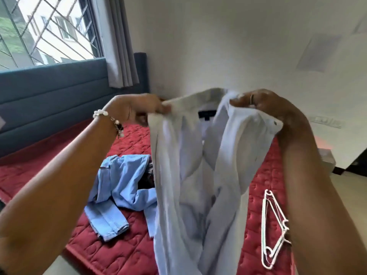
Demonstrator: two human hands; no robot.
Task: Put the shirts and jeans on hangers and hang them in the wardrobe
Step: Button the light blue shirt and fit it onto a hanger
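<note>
Both your hands pinch the pale blue-white collared shirt (190, 165) at its shoulders: left hand (139, 110) on one side of the collar, right hand (264, 106) on the other, holding it up open over the red quilted bed (123, 255). Light blue denim jeans (119, 185) lie crumpled mid-bed; white wire hangers (272, 229) lie near the bed's right edge. Nothing looks hung yet, so I judge you're early. No wardrobe is in view; the hanger count is unclear.
</note>
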